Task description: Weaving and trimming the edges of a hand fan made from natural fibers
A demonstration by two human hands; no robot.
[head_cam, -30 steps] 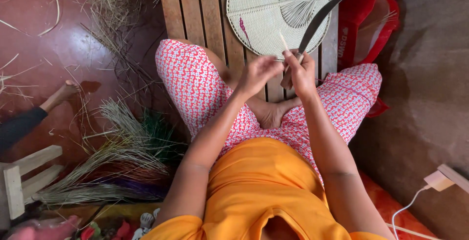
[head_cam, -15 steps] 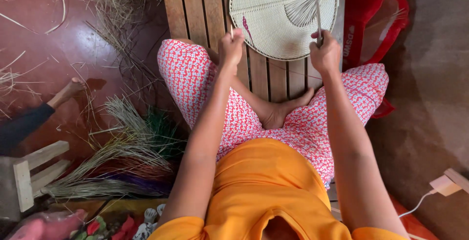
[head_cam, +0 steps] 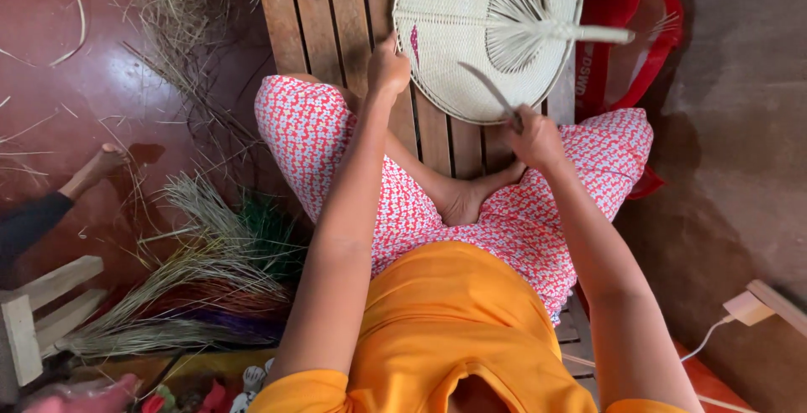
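Note:
A round woven straw fan (head_cam: 471,18) lies on the wooden slat bench (head_cam: 324,10) in front of my crossed legs, its handle pointing right. My left hand (head_cam: 388,67) is closed on the fan's left rim. My right hand (head_cam: 535,134) sits at the fan's near edge and grips a thin dark blade (head_cam: 486,85), which slants up and left across the weave. I wear an orange top and pink patterned trousers, and one bare foot shows between my knees.
A red bag (head_cam: 643,52) stands right of the bench. Bundles of dried and dyed grass (head_cam: 197,283) lie on the red floor at left, beside a pale wooden stool (head_cam: 34,316). Another person's foot (head_cam: 97,169) reaches in from the left. A white charger (head_cam: 745,307) lies at right.
My hands left my lap and reached out to the fan. The left one took its rim; the right brought the blade down over the weave.

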